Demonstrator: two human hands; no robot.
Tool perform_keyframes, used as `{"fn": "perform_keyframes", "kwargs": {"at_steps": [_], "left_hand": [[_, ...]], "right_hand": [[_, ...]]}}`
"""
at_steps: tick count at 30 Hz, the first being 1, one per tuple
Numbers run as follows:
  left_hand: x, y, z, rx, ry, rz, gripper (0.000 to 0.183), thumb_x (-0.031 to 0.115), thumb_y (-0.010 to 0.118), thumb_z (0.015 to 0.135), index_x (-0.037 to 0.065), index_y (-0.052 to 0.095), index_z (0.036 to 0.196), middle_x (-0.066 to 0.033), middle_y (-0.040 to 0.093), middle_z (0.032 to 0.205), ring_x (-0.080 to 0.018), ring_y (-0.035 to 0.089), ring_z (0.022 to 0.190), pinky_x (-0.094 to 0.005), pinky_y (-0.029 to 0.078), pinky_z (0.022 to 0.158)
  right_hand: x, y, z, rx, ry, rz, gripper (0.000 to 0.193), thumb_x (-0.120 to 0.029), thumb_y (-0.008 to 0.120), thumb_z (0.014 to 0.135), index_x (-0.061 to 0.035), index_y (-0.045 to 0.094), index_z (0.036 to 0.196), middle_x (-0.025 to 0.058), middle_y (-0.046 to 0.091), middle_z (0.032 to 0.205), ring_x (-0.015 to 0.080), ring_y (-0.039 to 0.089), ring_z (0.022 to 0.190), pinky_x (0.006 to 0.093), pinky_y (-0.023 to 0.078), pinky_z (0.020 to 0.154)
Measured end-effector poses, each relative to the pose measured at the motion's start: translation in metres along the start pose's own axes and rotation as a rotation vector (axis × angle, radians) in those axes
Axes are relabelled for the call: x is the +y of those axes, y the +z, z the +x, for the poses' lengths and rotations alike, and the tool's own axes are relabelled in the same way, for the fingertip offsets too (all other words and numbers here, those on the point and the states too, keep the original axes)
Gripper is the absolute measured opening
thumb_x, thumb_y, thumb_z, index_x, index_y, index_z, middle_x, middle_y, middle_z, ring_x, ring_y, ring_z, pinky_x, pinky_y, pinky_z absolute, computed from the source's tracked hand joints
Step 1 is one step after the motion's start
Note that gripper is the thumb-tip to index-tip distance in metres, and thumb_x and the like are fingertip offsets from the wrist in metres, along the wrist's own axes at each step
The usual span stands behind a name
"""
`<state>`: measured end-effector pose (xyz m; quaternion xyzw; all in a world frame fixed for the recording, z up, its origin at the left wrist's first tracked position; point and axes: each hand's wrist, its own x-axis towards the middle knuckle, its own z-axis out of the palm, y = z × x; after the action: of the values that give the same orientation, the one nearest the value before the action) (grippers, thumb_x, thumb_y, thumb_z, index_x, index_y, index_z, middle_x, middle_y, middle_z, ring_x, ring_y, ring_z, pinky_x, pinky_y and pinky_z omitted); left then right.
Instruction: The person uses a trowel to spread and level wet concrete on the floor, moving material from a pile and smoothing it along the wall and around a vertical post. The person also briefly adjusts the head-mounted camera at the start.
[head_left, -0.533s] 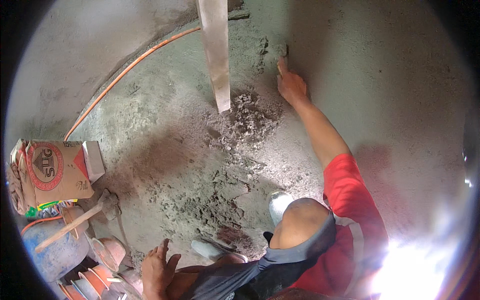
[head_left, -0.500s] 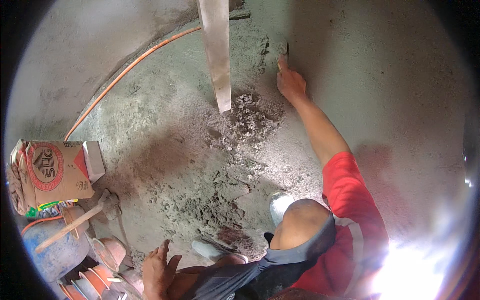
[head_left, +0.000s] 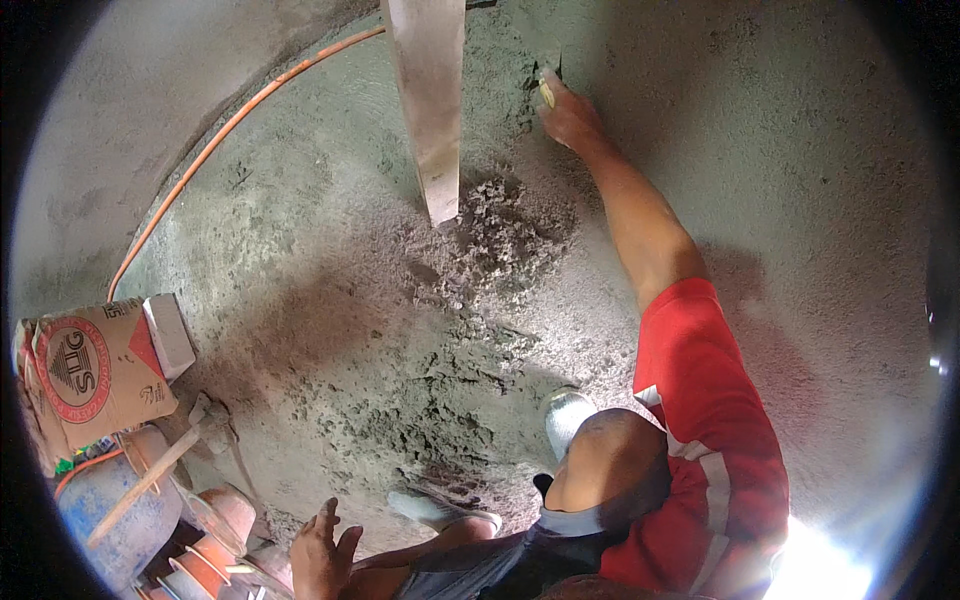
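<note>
My right hand (head_left: 572, 118) is stretched far forward, closed around the yellow handle of a trowel (head_left: 547, 93). Its blade is mostly hidden at the rough edge of the wet grey mortar (head_left: 500, 75), where a dark gap shows. Down at the lower left, my left hand (head_left: 322, 555) hangs in front of my bent leg, fingers apart and holding nothing. Loose crumbly mortar (head_left: 500, 235) lies heaped between my feet and the trowel.
A pale upright post or board (head_left: 428, 110) stands left of the trowel. An orange hose (head_left: 215, 140) curves along the wall's foot. At left are a paper cement sack (head_left: 95, 370), a white block (head_left: 168, 335), a wooden-handled hoe (head_left: 150, 480), a blue drum (head_left: 115, 510) and orange buckets (head_left: 215, 555).
My right hand has shifted slightly left and forward with the trowel, and its wrist has turned so that more of the yellow handle shows. My left hand stays nearly in place.
</note>
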<state>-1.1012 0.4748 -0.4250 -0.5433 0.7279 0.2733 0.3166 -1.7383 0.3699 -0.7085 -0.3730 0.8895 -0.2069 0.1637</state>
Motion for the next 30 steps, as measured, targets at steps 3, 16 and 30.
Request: {"fn": "perform_keyframes", "kwargs": {"at_steps": [3,16,30], "left_hand": [[0.002,-0.002,0.006,-0.019,-0.013,0.04,0.056,0.034,0.07,0.096,0.014,0.054,0.146,-0.0206,0.072,0.115,-0.0375,0.069,0.107,-0.0478,0.054,0.09],[0.019,0.004,-0.033,0.211,0.181,0.055,0.057,0.028,0.078,0.085,0.0,0.061,0.132,-0.0206,0.073,0.102,-0.0389,0.069,0.095,-0.0461,0.053,0.086],[0.016,0.016,-0.049,0.298,0.21,0.028,0.056,0.028,0.078,0.084,0.001,0.063,0.13,-0.0207,0.072,0.099,-0.0392,0.069,0.094,-0.0464,0.053,0.085]], "right_hand": [[0.028,0.001,-0.017,-0.031,-0.173,-0.002,0.076,-0.024,0.065,0.096,-0.0229,0.027,0.162,0.0251,0.062,0.135,0.0406,0.063,0.123,0.0488,0.05,0.101],[0.008,-0.058,-0.273,-0.428,-0.13,0.002,0.071,-0.027,0.062,0.101,-0.0358,0.027,0.162,0.019,0.058,0.143,0.037,0.065,0.116,0.0474,0.053,0.102],[0.037,-0.051,-0.269,-0.155,0.151,0.028,0.066,-0.028,0.058,0.103,-0.0383,0.028,0.161,0.0297,0.056,0.139,0.0446,0.064,0.117,0.0511,0.053,0.1]]}}
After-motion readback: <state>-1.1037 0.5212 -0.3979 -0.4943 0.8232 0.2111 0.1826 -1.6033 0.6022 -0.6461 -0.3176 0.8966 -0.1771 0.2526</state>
